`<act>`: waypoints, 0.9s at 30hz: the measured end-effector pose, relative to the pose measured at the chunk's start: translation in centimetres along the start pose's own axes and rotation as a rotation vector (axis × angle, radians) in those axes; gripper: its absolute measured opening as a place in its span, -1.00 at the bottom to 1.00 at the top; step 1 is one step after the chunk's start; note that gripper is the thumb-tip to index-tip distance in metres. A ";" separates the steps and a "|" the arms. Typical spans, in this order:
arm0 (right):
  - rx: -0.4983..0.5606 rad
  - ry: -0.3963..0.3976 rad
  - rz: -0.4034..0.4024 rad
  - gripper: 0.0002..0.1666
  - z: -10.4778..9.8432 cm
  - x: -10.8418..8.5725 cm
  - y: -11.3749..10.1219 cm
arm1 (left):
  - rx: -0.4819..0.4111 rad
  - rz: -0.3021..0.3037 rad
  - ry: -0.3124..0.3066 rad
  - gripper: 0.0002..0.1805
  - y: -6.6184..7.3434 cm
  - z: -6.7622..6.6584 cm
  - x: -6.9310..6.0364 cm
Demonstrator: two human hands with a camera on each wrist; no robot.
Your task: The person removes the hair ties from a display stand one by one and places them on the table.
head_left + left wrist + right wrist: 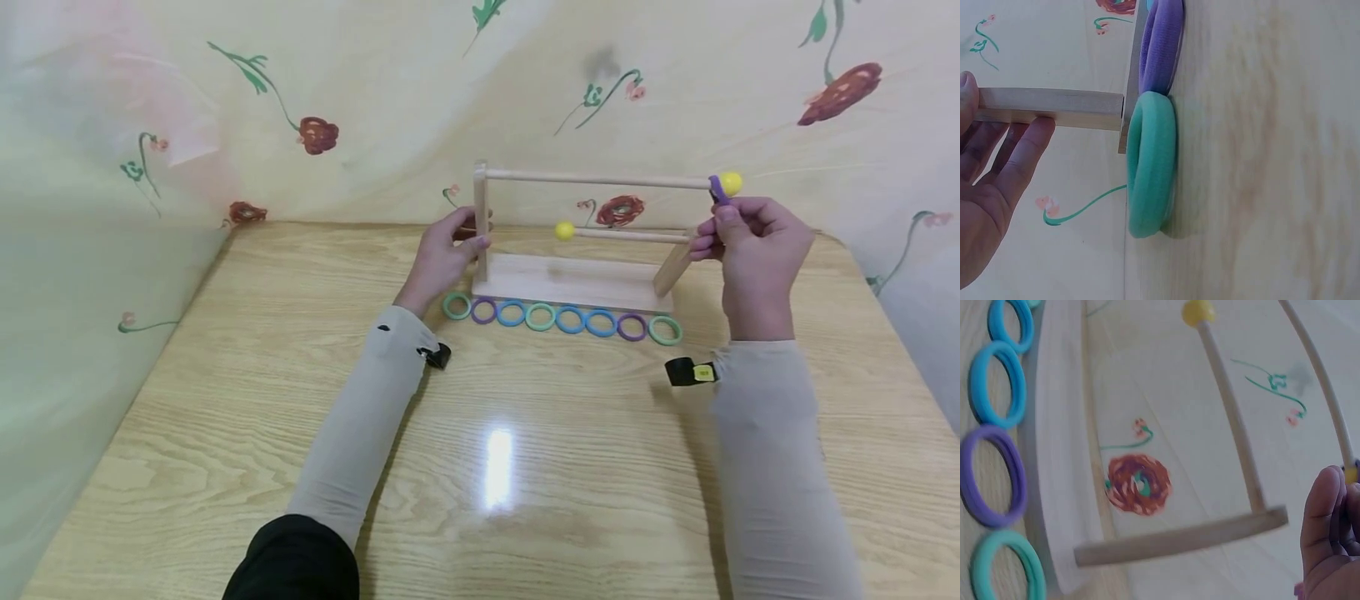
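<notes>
A wooden stand has two rods, each tipped with a yellow ball. The upper rod runs right from the left upright; the lower rod runs left from the right upright. My left hand grips the left upright, thumb on one side and fingers on the other. With thumb and fingers, my right hand pinches a purple hair tie at the upper rod's tip, against the yellow ball. Whether it fully encircles the rod is unclear. In the right wrist view, fingers mostly hide this tie.
Several hair ties lie in a row along the stand's front edge, from a green hair tie at left, through purple and blue ones, to another green hair tie at right. Flower-patterned cloth rises behind the wooden table.
</notes>
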State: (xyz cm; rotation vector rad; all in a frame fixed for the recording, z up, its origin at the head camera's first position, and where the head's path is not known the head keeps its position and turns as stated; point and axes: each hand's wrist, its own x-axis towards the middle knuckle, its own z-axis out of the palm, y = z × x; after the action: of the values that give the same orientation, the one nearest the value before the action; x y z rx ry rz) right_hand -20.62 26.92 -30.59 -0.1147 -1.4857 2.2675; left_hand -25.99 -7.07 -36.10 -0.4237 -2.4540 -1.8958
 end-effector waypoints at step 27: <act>-0.125 -0.032 0.077 -0.85 -4.5 -0.4 -1.8 | -0.003 0.012 0.006 -0.61 0.0 0.1 0.3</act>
State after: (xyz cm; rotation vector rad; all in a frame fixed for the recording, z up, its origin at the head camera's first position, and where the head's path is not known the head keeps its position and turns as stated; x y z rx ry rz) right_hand -18.37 31.19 -30.91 -0.1758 -1.6670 2.2444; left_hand -26.27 -6.95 -36.01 -0.4311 -2.4398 -1.8945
